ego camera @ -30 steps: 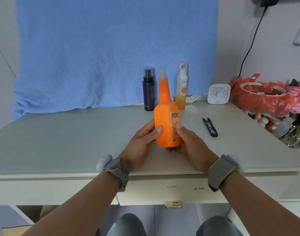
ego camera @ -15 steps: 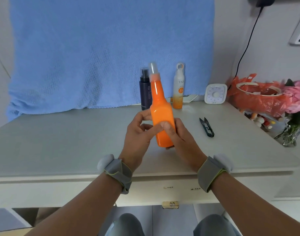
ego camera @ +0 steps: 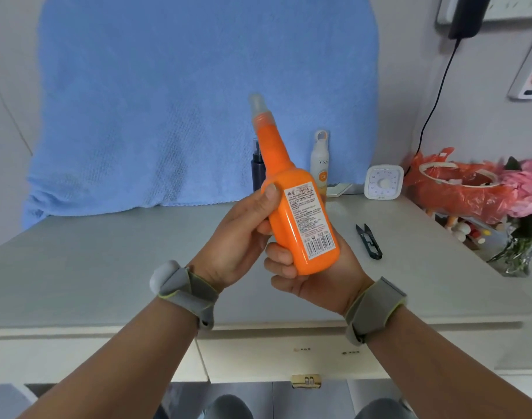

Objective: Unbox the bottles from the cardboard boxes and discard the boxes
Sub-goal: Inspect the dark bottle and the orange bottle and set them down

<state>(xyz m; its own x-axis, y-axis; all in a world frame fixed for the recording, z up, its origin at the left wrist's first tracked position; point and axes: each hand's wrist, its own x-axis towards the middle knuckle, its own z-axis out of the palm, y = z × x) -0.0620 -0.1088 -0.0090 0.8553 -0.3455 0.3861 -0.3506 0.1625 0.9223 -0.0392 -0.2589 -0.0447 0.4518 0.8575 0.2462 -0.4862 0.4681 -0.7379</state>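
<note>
An orange spray bottle (ego camera: 292, 204) with a clear cap is held above the table, tilted with its neck up and to the left and its white label with a barcode facing me. My left hand (ego camera: 240, 240) grips its upper body, thumb on the shoulder. My right hand (ego camera: 307, 273) cups its base from below. At the back of the table stand a dark blue bottle (ego camera: 257, 170), partly hidden behind the orange one, and a white-and-orange spray bottle (ego camera: 320, 164). No cardboard box is in view.
Small black snips (ego camera: 369, 241) lie on the grey table (ego camera: 107, 267) to the right of my hands. A white timer (ego camera: 383, 182), an orange plastic bag (ego camera: 458, 192) and pink flowers in a glass vase (ego camera: 527, 234) crowd the right side. A blue towel (ego camera: 183, 101) hangs behind.
Both hands have lifted the orange bottle off the table and turned it, so its label with the barcode now faces me and its neck leans left.
</note>
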